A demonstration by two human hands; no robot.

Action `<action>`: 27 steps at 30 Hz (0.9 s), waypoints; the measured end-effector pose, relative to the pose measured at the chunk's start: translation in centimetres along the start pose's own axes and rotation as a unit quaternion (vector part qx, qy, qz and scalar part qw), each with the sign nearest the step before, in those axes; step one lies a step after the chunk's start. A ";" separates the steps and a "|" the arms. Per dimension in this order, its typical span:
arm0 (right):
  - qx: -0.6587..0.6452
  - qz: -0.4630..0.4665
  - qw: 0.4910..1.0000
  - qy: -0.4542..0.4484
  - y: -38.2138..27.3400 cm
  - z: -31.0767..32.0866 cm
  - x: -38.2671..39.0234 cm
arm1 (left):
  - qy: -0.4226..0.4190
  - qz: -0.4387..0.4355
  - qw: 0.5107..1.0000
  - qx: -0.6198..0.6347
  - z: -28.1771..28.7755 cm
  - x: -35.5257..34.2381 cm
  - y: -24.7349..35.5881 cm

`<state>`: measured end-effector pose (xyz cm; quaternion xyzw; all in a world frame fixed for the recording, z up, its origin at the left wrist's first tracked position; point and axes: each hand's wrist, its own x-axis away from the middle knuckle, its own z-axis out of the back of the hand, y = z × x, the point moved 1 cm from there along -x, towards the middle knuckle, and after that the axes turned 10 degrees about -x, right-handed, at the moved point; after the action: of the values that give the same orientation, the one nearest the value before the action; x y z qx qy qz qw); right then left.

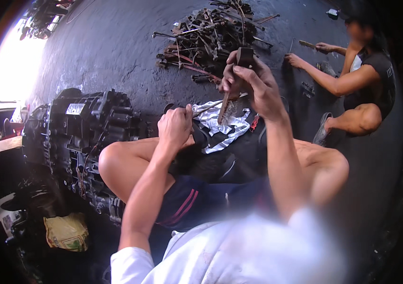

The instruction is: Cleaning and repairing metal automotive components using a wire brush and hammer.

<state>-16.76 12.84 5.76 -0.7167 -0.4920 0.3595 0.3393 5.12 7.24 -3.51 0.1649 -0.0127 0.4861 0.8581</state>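
My left hand is closed around a thin metal rod, whose free part slants up to the right toward my other hand. Raised higher, my right hand grips a wire brush, its narrow back and frayed bristles pointing down. A dark, blocky end sticks out above that fist; whether it belongs to the brush I cannot tell. Beneath both hands, between my bent legs, lies a crumpled white-and-dark cloth. A small red item rests beside the cloth.
A heap of greasy rods and linkages lies on the dark floor ahead. To my left stands a large gearbox-like metal assembly, with a yellowish sack nearer me. At right a co-worker crouches, holding another brush.
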 end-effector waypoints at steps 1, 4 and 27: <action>-0.124 -0.032 0.992 0.013 0.7 -0.1 0.0 | 0.051 0.039 0.998 -0.002 -0.3 0.2 0.6; -0.060 0.067 0.994 0.062 -0.3 -1.6 -0.9 | 0.126 0.044 0.990 -0.038 0.8 0.7 2.8; -0.027 0.199 0.953 0.226 0.5 0.4 -2.2 | 0.273 -0.098 0.957 -0.027 0.5 -0.6 3.5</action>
<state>-17.45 10.70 5.52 -0.8714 -0.2592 0.2353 0.3436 1.95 8.19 -2.20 0.0030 0.2253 0.4255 0.8765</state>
